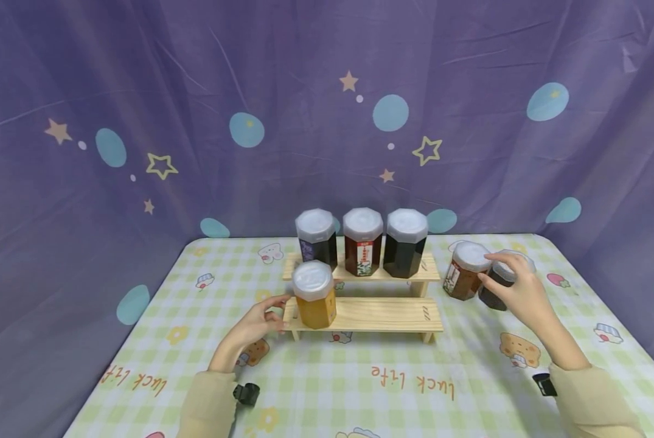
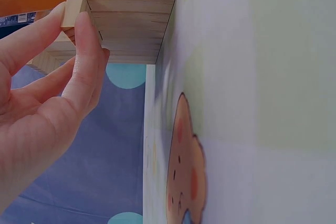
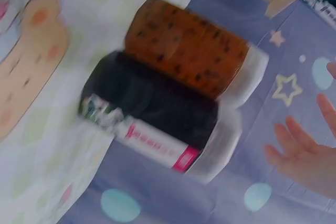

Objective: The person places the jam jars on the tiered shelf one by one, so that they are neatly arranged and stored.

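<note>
A two-step wooden shelf (image 1: 384, 314) stands on the table. My left hand (image 1: 254, 323) pinches the left end of its lower board, thumb above and fingertips underneath in the left wrist view. Beside those fingers, a jar with amber contents (image 1: 317, 309) sits on that board. Off the shelf's right side, a brown speckled jar (image 3: 181, 43) and a dark jar (image 3: 152, 103) stand close together, both with whitish lids. My right hand (image 1: 518, 291) is over this pair, fingers spread and holding nothing; the right wrist view shows it apart from the lids.
On the upper board are a dark jar with a purple label (image 1: 327, 252), a red-brown jar (image 1: 351, 255) and another dark jar (image 1: 403, 254). A checked tablecloth (image 1: 381, 407) covers the table. Behind hangs a purple curtain (image 1: 305, 73).
</note>
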A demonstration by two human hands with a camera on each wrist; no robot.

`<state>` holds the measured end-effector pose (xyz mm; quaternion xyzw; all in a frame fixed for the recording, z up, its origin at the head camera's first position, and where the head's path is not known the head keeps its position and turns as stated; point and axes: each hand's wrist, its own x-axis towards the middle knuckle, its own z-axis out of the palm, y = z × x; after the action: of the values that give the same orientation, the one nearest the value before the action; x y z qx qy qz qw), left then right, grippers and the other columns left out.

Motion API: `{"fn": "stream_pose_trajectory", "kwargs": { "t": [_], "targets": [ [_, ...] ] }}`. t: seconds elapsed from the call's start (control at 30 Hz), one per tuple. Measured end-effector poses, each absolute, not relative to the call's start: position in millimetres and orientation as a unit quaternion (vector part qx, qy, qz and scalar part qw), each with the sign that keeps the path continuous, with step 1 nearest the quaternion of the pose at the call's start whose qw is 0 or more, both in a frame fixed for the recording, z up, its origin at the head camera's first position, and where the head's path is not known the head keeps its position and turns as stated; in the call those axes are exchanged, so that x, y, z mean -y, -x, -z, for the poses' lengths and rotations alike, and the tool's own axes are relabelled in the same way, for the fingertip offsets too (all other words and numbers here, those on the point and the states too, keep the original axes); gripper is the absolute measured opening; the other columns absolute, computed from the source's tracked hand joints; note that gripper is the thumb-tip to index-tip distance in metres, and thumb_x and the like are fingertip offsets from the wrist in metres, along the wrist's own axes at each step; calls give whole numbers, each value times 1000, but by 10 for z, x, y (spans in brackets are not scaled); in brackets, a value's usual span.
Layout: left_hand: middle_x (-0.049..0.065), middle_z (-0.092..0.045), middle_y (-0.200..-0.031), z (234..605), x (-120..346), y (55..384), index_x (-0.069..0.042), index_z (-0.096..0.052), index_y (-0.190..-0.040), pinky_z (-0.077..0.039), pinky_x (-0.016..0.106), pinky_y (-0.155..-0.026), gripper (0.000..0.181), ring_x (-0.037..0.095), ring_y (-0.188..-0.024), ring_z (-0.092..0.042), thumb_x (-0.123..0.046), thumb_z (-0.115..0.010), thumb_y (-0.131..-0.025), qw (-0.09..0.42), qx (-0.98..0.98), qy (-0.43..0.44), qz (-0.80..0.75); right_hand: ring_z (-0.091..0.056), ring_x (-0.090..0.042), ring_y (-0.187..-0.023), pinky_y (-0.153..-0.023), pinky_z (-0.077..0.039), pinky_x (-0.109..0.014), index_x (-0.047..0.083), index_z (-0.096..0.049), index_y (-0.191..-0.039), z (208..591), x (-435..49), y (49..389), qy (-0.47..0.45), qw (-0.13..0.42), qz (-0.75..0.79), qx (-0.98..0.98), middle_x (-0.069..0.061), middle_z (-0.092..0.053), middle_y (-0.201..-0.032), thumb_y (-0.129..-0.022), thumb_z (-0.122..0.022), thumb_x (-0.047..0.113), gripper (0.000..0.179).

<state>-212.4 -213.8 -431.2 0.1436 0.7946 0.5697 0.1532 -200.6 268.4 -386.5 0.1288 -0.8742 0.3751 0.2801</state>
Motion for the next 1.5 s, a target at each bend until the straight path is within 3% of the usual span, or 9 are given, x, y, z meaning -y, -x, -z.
{"fn": "stream_pose_trajectory", "kwargs": {
  "t": [0.2,0.37,0.5,0.8,1.07,1.3,1.5],
  "targets": [
    [27,-35,-120,4334,2137,2121,9,-29,-133,-48,45,-72,59,17,-73,-58,4,-56,-81,154,-792,-142,-574,-31,-53,-112,-82,-24,-67,-3,-51,-116,3801,-2879,1978,-78,254,-351,898,-31,-33,-127,-76,-68,10,45],
    [26,-35,-120,4348,2142,2118,8,-29,-134,-49,44,-71,60,17,-73,-58,3,-57,-81,154,-792,-140,-575,-22,-56,-117,-85,-16,-71,-5,-46,-122,3851,-3040,2011,-56,225,-366,901,-34,-23,-133,-78,-66,13,51],
    [26,-35,-121,4346,2142,2118,7,-29,-134,-49,44,-71,60,18,-74,-58,2,-58,-81,154,-793,-139,-574,-17,-54,-121,-87,-16,-69,-5,-42,-126,3886,-3125,2031,-47,198,-373,905,-36,-18,-134,-80,-64,19,56],
    [27,-35,-121,4320,2142,2114,8,-30,-133,-48,45,-70,59,25,-74,-59,3,-57,-81,152,-796,-136,-570,-18,-52,-120,-86,-18,-68,-1,-35,-132,3932,-3214,2063,-35,161,-391,905,-33,-25,-132,-81,-64,24,64],
    [27,-35,-121,4329,2146,2118,8,-29,-134,-48,45,-70,59,20,-73,-58,4,-56,-81,152,-796,-137,-570,-19,-55,-117,-84,-20,-68,-1,-29,-135,4026,-3250,2104,-34,145,-415,898,-35,-23,-132,-80,-65,24,70],
    [26,-36,-121,4333,2145,2121,7,-31,-134,-48,45,-70,59,21,-73,-58,2,-57,-81,150,-799,-136,-567,-33,-50,-108,-77,-31,-58,-4,-27,-135,4082,-3247,2141,-37,146,-416,897,-37,-29,-126,-79,-67,21,73],
    [26,-35,-121,4331,2145,2126,7,-30,-134,-48,45,-70,59,21,-74,-58,3,-57,-82,152,-797,-138,-568,-35,-50,-107,-74,-34,-52,-4,-27,-135,4116,-3258,2160,-29,150,-412,898,-37,-31,-125,-78,-67,21,74]
  ]
}}
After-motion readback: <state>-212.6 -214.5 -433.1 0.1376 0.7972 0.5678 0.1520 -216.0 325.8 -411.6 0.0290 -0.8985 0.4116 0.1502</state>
